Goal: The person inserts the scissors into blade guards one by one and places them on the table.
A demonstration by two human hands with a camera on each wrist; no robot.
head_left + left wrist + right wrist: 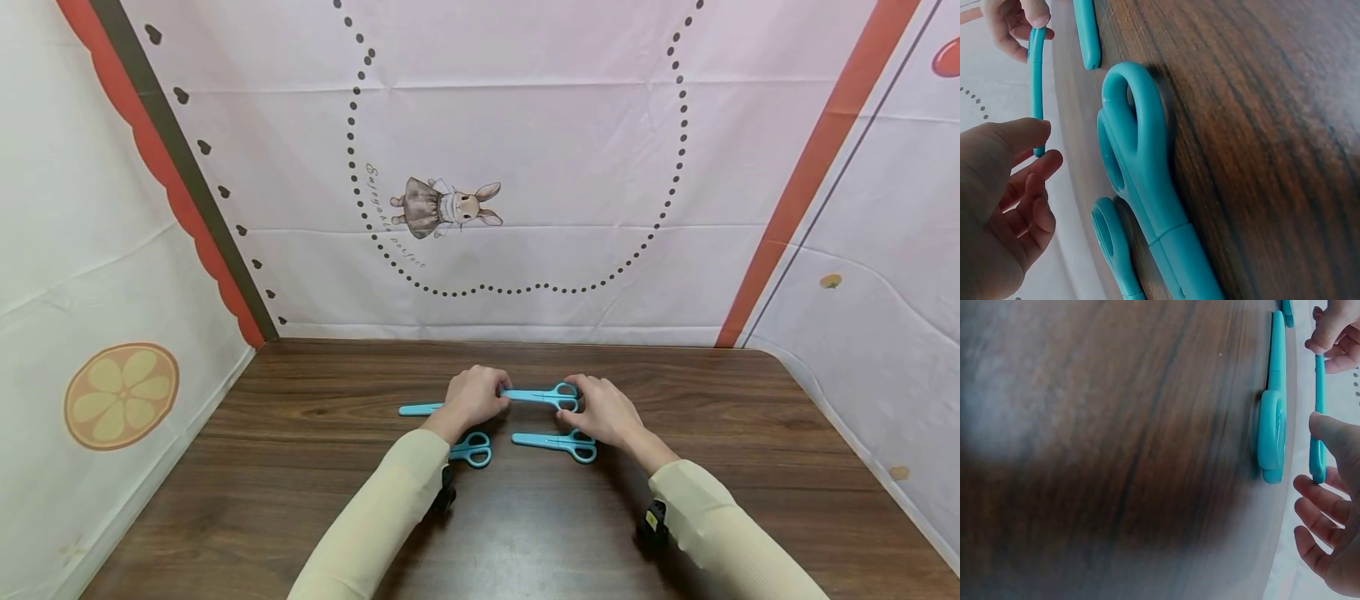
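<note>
My left hand (474, 396) and right hand (606, 410) hold one pair of light-blue scissors (528, 396) between them, raised above the table. The left thumb and forefinger pinch its covered blade end, as the left wrist view shows. At the other end, the right thumb and fingers grip the handle loops (1317, 459). A second pair of blue scissors (551, 441) lies just in front of the held one. Two more pairs lie by the left forearm: a nearer one (1141, 144) and a farther one (1109, 234), both partly hidden by that arm in the head view.
The scissors lie on a dark wood-grain table (300, 483). A white printed cloth (570, 183) hangs behind it, and similar cloth rises along both sides. Dark wrist devices (654, 527) sit under the cream sleeves.
</note>
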